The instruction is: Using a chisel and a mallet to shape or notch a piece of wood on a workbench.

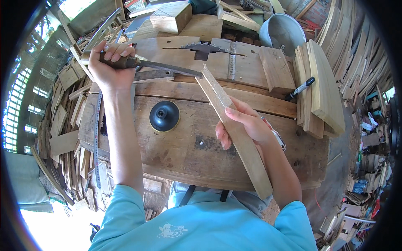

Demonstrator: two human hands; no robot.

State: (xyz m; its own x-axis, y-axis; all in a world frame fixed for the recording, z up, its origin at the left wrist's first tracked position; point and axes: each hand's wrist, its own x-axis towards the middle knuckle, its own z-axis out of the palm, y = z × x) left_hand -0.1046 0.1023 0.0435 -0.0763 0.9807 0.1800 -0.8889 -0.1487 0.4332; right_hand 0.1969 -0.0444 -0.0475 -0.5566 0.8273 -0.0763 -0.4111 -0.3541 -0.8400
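My left hand [111,60] is wrapped around the thick wooden handle of a chisel [167,67]. Its long, narrow metal blade points right, and the tip meets the upper end of a wooden strip [243,146]. My right hand [243,123] grips this strip near its middle, thumb on top and fingers round the far side. The strip slants from the upper left down toward my body. At its upper end there is a slot between two prongs, with rough, splintered wood. A red and silver item [274,134], partly hidden by my right hand, lies on the workbench [192,159].
A toothed circular saw blade [196,46] sticks up through the bench's far part. A black round disc [164,116] rests left of centre. Boards [324,90] and a marker [301,87] are at right, near a grey bucket [282,33]. A measuring tape [96,142] hangs at left.
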